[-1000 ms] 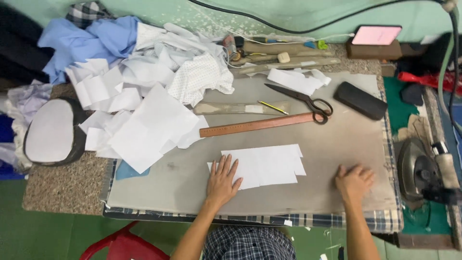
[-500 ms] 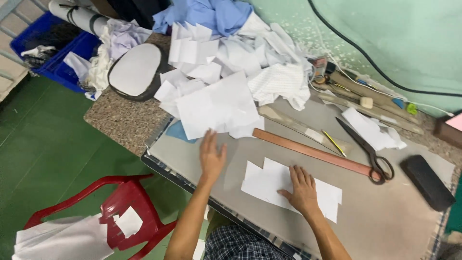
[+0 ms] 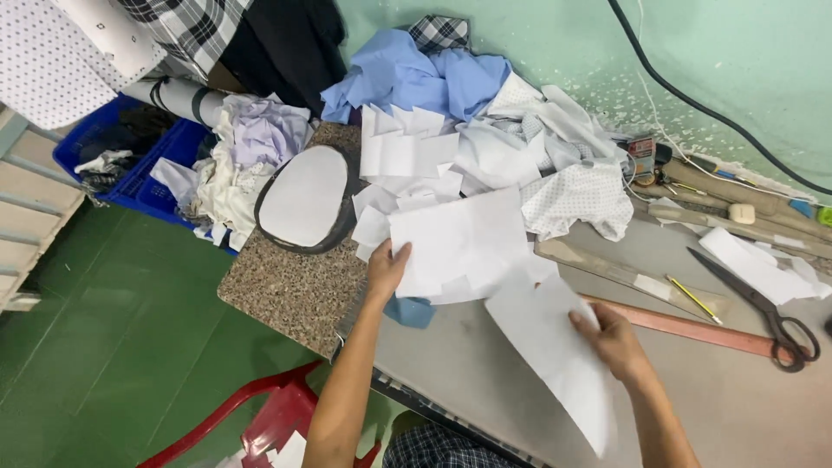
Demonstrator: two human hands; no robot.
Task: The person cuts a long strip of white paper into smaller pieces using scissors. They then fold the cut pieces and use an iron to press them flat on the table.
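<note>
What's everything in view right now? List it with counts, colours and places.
white sheet: one, held in right hand, over grey pad
white cut pieces: a pile, table middle
grey pad: one, covers the table front
wooden ruler: one, brown, right of sheet
scissors: one, black, far right
pencil: one, yellow, above ruler
blue cloth: one heap, by the wall
oval pad: one, white, dark rim, table corner
blue crate: one, on floor, left
red chair: one, bottom
left hand: on the pile's edge
right hand: grips the sheet
</note>
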